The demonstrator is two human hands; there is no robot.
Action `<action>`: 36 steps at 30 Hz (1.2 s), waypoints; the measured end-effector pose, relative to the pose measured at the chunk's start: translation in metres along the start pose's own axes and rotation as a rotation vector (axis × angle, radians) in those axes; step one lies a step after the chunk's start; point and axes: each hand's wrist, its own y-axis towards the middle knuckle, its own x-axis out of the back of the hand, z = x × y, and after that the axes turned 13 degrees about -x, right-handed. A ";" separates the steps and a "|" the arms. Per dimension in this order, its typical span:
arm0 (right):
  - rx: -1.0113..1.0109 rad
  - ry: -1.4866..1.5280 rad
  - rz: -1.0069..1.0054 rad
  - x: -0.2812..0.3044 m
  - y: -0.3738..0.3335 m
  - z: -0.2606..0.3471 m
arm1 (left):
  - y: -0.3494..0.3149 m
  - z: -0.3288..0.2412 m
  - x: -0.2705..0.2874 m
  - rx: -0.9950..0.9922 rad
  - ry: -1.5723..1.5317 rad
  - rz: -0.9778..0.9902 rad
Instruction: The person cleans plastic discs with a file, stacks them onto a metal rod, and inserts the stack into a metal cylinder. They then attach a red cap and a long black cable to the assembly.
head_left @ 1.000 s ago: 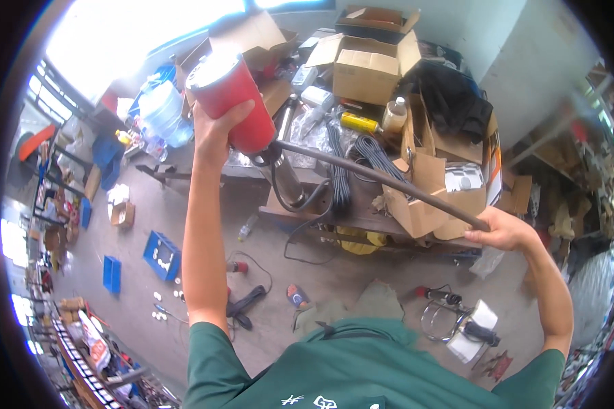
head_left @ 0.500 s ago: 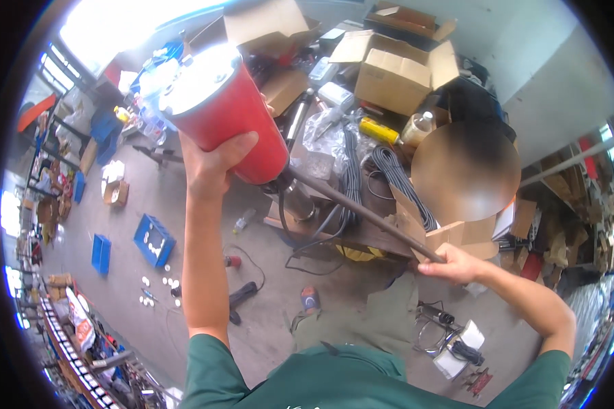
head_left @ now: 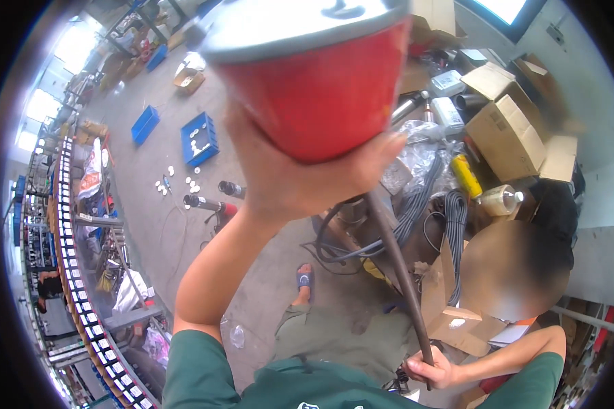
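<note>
Close in front of me is a large red cylinder (head_left: 320, 95) with a silvery end face, cut off by the top edge of the view. My left hand (head_left: 300, 174) grips it from below, fingers and thumb spread around the red wall. A long dark rod (head_left: 401, 279) slants down from beneath the cylinder toward my body. Its lower end is in my right hand (head_left: 431, 368), with the fingers wrapped round it. Whether the rod joins the cylinder is hidden behind my left hand.
Another person (head_left: 518, 269) is close on the right. Beyond the rod lie coiled grey cables (head_left: 456, 232), a yellow canister (head_left: 465, 175), a clear bottle (head_left: 501, 201) and an open cardboard box (head_left: 508, 140). Blue bins (head_left: 200, 138) and scattered white discs stand on the floor at left.
The red cylinder has come nearer and moved right, its silver end now facing upward. The rod has swung steeper, and my right hand is lower. My view has turned.
</note>
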 end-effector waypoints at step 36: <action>0.591 0.582 -0.334 -0.261 0.244 -0.033 | 0.026 0.048 0.048 -0.513 -0.696 0.175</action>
